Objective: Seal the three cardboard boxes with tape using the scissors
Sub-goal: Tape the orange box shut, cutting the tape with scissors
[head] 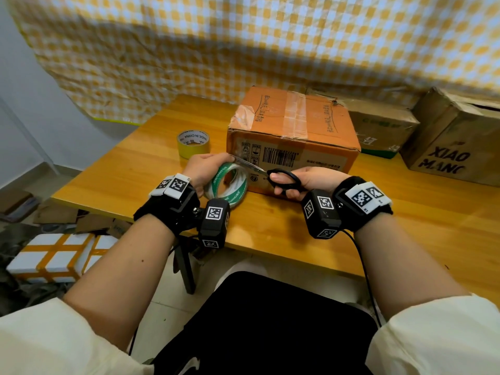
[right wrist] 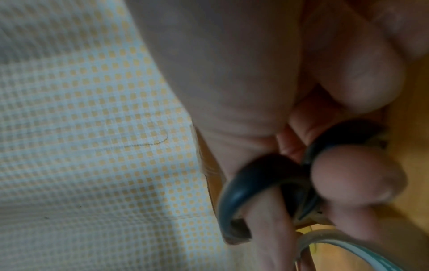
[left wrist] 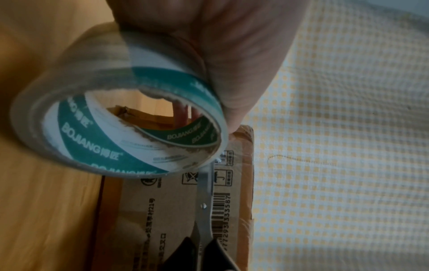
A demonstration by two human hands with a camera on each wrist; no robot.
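An orange cardboard box (head: 295, 131) stands mid-table with clear tape along its top seam and down its front. In front of it my left hand (head: 205, 169) grips a roll of clear tape (head: 227, 185) with a green and white core, seen close in the left wrist view as the roll (left wrist: 111, 128). My right hand (head: 300, 182) holds black-handled scissors (head: 281, 180) with fingers through the loops (right wrist: 250, 185). The blades (left wrist: 205, 192) look closed and point left, their tips at the roll's edge against the box front (left wrist: 176, 210).
A yellow tape roll (head: 193, 143) sits on the wooden table (head: 405, 226) left of the box. Two brown cardboard boxes (head: 378, 125) (head: 457, 139) stand at the back right. A checked cloth (head: 243, 50) hangs behind. Cardboard scraps and a taped white box (head: 59, 258) lie on the floor.
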